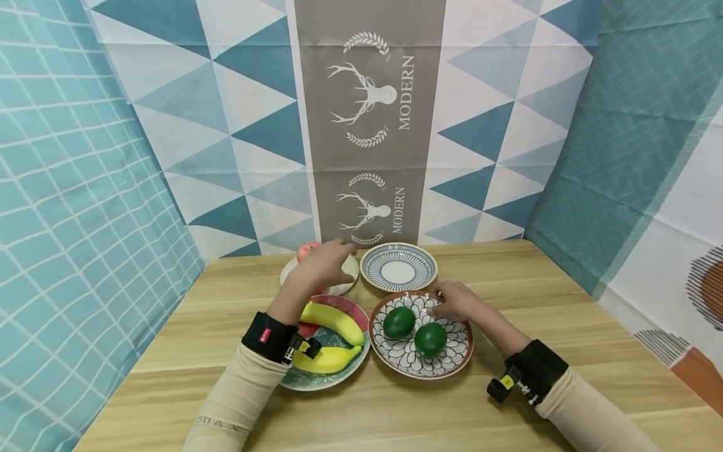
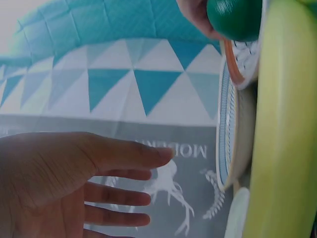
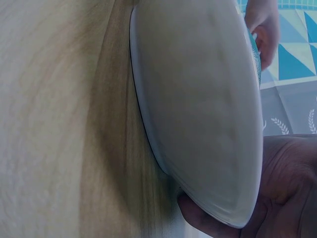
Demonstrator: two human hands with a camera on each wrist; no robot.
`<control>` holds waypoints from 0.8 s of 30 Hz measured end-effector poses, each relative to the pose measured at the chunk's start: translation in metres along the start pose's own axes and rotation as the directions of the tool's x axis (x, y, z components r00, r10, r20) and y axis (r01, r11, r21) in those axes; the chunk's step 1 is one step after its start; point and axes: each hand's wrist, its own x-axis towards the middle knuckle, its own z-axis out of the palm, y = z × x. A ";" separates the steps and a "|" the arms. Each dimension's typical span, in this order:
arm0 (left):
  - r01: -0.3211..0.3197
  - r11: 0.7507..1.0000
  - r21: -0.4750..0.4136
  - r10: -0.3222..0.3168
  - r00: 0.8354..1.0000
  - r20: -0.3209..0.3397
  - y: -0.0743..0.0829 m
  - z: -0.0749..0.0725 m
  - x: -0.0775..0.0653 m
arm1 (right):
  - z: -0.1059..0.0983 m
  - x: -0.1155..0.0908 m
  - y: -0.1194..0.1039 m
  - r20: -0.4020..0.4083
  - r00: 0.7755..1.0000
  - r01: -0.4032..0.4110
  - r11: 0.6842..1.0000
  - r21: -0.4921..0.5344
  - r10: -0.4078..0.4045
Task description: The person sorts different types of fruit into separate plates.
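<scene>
In the head view, my left hand [image 1: 327, 262] is over a white plate [image 1: 350, 270] at the back, its fingers extended with nothing between them; the left wrist view shows the same hand [image 2: 84, 183]. A red-pink round fruit [image 1: 307, 251] sits on that plate, partly hidden by the hand. My right hand [image 1: 459, 302] grips the rim of a brown-edged plate with a petal pattern [image 1: 395, 361]. In the right wrist view, a finger [image 3: 200, 215] curls beneath the rim. Two dark green oval fruits [image 1: 399, 322] lie on this plate.
A red-and-green plate [image 1: 339, 380] at front left carries two yellow bananas [image 1: 336, 321]. A blue-and-white striped dish [image 1: 398, 272] stands behind the petal-patterned plate. Patterned cloth [image 1: 260, 125] hangs along the back of the wooden table [image 1: 395, 420].
</scene>
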 end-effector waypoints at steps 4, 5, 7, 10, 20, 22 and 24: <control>0.044 0.998 -0.035 -0.043 0.999 0.019 -0.012 0.004 0.001 | 0.000 -0.001 0.000 0.007 1.000 -0.013 1.000 0.008 0.013; 0.051 0.998 -0.038 -0.050 0.999 0.020 -0.014 0.005 0.000 | 0.000 -0.001 0.000 0.009 1.000 -0.014 1.000 0.009 0.014; 0.068 0.997 -0.048 -0.067 0.997 0.025 -0.019 0.006 0.001 | 0.001 -0.001 0.000 0.007 1.000 -0.015 1.000 0.010 0.014; 0.096 0.994 -0.051 -0.095 0.995 0.029 -0.024 0.007 0.001 | 0.001 -0.001 0.001 0.000 1.000 -0.006 1.000 0.008 0.006; 0.163 0.986 -0.039 -0.161 0.985 0.055 -0.050 0.019 0.003 | -0.002 -0.001 -0.001 -0.002 1.000 0.005 1.000 -0.004 -0.005; 0.169 0.985 -0.034 -0.166 0.984 0.060 -0.052 0.020 0.002 | -0.002 -0.001 -0.001 0.000 1.000 0.002 1.000 -0.001 -0.002; 0.175 0.984 -0.042 -0.172 0.983 0.066 -0.052 0.020 0.002 | -0.002 -0.001 -0.001 0.003 1.000 -0.008 1.000 0.004 0.008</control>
